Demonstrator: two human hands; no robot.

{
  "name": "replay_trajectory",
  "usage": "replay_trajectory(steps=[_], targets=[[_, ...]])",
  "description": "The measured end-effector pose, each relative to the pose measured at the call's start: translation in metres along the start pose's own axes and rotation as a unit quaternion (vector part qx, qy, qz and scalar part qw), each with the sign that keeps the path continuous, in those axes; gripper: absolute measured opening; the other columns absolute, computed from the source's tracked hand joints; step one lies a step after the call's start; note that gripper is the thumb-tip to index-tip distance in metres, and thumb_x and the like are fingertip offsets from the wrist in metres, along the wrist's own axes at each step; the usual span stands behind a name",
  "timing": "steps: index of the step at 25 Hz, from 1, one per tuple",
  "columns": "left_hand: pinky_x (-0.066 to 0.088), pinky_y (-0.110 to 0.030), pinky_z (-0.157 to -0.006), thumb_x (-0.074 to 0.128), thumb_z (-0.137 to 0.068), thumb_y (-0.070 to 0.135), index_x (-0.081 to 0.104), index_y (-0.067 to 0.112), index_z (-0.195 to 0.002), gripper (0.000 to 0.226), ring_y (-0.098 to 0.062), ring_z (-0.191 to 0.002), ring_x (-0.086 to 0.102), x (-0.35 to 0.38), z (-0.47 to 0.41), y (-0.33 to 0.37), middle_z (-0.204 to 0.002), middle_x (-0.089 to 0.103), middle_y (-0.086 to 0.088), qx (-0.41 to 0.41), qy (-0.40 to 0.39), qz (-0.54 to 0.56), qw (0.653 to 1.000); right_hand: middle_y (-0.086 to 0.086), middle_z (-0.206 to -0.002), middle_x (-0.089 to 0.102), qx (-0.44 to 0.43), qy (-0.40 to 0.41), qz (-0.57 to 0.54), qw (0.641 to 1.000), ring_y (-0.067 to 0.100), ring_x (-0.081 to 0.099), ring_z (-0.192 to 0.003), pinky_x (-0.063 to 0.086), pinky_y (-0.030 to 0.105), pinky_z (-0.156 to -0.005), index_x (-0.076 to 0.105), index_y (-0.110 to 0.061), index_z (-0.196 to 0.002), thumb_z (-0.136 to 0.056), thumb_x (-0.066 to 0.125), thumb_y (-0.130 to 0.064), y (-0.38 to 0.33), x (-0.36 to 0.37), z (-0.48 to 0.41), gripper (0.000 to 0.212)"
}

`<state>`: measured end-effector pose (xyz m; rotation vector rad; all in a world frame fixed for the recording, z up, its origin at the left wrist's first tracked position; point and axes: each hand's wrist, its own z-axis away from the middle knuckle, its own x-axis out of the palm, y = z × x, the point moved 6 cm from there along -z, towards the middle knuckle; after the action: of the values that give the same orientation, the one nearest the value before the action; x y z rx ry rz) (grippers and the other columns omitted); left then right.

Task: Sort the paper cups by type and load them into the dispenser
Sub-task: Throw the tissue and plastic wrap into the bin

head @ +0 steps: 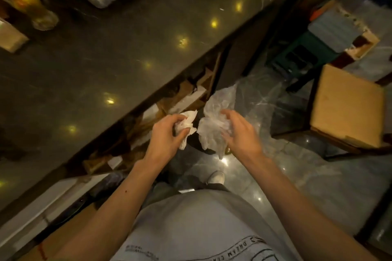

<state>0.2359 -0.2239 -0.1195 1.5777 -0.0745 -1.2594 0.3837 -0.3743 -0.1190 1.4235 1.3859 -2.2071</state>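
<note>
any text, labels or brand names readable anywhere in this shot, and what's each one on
"DREAM C…" in a printed band on the grey shirt, upside down to the camera and cut off by the bottom edge of the picture.
A second, smaller print on the shirt, left of that band: too small and blurred to read.
Label on the bottle at top left: blurred, unreadable.
Nothing readable on the crumpled paper, the plastic wrap or the dark counter.
</note>
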Motion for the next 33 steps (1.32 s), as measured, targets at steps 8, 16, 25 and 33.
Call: replay_trajectory(steps=[8, 16, 25, 33], targets=[[0.031, 0.002, -0.081, 0.071, -0.085, 0.015, 0.066, 0.016, -0.109, 0.024, -0.007, -0.1, 0.053, 0.116, -0.038, 0.018, -0.114, 0.062, -0.002, -0.025, -0.101, -0.05, 0.993, 0.012, -0.129, 0.059, 0.116, -0.048, 0.01, 0.992, 0.029, 0.057, -0.115, 0.051, 0.044, -0.093, 0.037, -0.019, -0.146, -0.088, 0.066, -0.012, 0.118, 0.008, 0.008, 0.066], [0.05, -0.027, -0.092, 0.072, -0.086, 0.019, 0.065, 0.013, -0.113, 0.029, -0.022, -0.105, 0.063, 0.189, -0.101, -0.058, -0.118, 0.062, -0.008, -0.087, -0.217, -0.062, 0.97, 0.007, -0.127, 0.056, 0.236, -0.108, 0.023, 0.965, 0.028, 0.057, -0.113, 0.05, 0.042, -0.094, 0.054, -0.017, -0.129, -0.088, 0.064, -0.011, 0.171, 0.084, -0.018, 0.043], [0.05, -0.033, -0.092, 0.067, -0.088, 0.018, 0.063, 0.013, -0.114, 0.027, -0.026, -0.109, 0.06, 0.28, -0.165, -0.142, -0.121, 0.061, -0.01, -0.099, -0.254, -0.117, 0.955, 0.011, -0.13, 0.053, 0.335, -0.11, -0.045, 0.935, 0.03, 0.057, -0.113, 0.046, 0.036, -0.094, 0.055, -0.013, -0.126, -0.088, 0.063, -0.007, 0.259, 0.194, -0.065, 0.04], [0.051, -0.026, -0.091, 0.069, -0.085, 0.016, 0.064, 0.015, -0.108, 0.024, -0.021, -0.114, 0.059, 0.413, -0.182, -0.228, -0.125, 0.061, -0.008, -0.118, -0.279, -0.126, 0.945, 0.009, -0.134, 0.05, 0.269, -0.194, 0.003, 0.943, 0.03, 0.056, -0.114, 0.05, 0.044, -0.096, 0.049, -0.017, -0.132, -0.091, 0.063, -0.021, 0.383, 0.302, -0.076, 0.044]])
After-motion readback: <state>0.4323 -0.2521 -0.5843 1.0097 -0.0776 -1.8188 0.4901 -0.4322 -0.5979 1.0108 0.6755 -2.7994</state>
